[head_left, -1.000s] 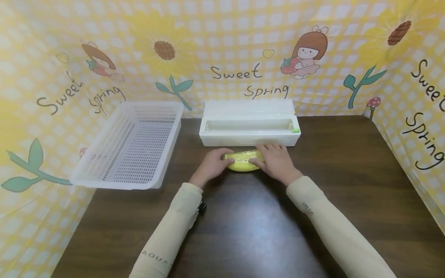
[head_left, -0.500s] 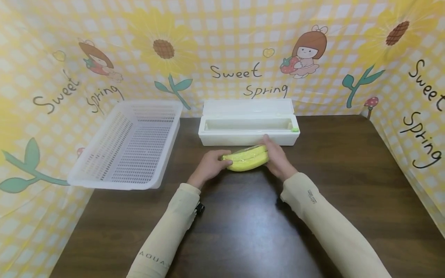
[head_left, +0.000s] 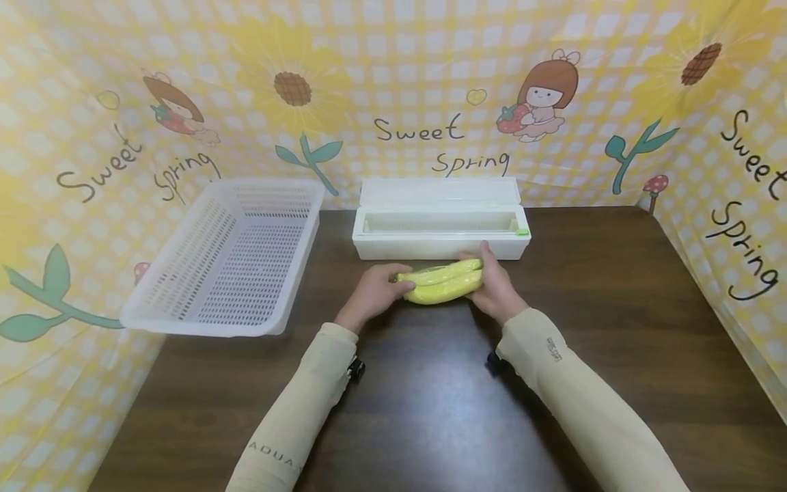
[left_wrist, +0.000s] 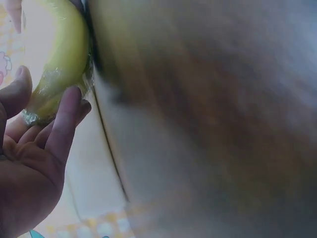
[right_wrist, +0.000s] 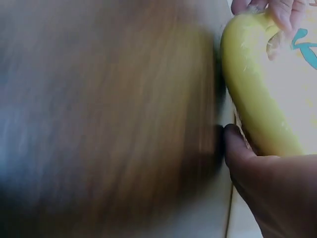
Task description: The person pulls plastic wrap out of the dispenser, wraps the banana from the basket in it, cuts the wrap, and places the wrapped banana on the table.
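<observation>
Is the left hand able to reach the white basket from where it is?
Probably yes. The left hand grips one end of the wrapped banana, so it is busy now. But the white basket sits just to its left, with only bare table between them.

Both forearms, in pale sleeves, reach forward over the middle of the table and angle toward each other. The left hand (head_left: 373,295) has its fingers curled inward, thumb on top. The right hand (head_left: 495,290) faces it, fingers curled, thumb raised.
</observation>
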A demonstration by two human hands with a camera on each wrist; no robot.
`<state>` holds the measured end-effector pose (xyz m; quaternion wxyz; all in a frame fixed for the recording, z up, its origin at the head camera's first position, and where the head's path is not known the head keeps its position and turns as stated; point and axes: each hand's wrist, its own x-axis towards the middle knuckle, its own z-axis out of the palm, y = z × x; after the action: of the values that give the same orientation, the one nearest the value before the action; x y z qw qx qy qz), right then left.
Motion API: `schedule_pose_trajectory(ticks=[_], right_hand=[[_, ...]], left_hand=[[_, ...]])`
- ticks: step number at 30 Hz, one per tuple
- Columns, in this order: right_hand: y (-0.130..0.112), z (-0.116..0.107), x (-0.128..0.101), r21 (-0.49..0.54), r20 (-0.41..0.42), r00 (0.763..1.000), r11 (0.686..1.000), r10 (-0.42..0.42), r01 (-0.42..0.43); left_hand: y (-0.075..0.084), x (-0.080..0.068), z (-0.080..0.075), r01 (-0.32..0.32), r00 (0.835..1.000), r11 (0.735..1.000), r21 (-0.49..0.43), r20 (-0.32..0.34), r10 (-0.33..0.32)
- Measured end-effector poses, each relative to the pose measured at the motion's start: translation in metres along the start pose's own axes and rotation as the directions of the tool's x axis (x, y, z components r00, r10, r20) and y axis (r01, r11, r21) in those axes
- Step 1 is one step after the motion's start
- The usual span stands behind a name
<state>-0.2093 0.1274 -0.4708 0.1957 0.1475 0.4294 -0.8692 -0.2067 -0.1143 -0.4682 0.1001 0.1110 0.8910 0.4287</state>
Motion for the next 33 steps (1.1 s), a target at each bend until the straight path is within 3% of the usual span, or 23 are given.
schedule_pose_trajectory(ticks=[4,9,13,18,24,28,33], right_hand=[[-0.012,-0.015,-0.009,-0.134,-0.03,0.998,0.99,-0.059,0.055],[-0.028,-0.041,-0.029,-0.292,-0.081,0.989,0.951,-0.126,0.098],[-0.04,-0.054,-0.042,-0.385,-0.148,0.971,0.915,-0.19,0.12],[-0.049,-0.059,-0.05,-0.564,-0.23,0.916,0.812,-0.33,0.151],[-0.05,-0.062,-0.052,-0.712,-0.243,0.859,0.684,-0.452,0.159],[-0.049,-0.065,-0.056,-0.79,-0.227,0.838,0.597,-0.496,0.139],[-0.05,-0.067,-0.061,-0.834,-0.195,0.829,0.533,-0.524,0.141]], left_hand=[[0.009,0.006,0.006,-0.023,1.0,0.998,0.06,-0.011,0.023],[0.018,0.011,0.021,-0.028,1.0,0.996,0.086,0.011,0.027],[0.027,0.016,0.035,-0.023,0.999,0.997,0.069,-0.046,0.026],[0.044,0.022,0.057,-0.02,0.995,0.998,0.056,-0.1,0.025],[0.063,0.028,0.078,-0.033,0.996,0.997,0.07,-0.085,0.039],[0.065,0.027,0.081,-0.02,0.998,0.999,0.033,-0.058,0.022],[0.053,0.021,0.068,-0.038,0.998,0.999,0.039,-0.038,0.04]])
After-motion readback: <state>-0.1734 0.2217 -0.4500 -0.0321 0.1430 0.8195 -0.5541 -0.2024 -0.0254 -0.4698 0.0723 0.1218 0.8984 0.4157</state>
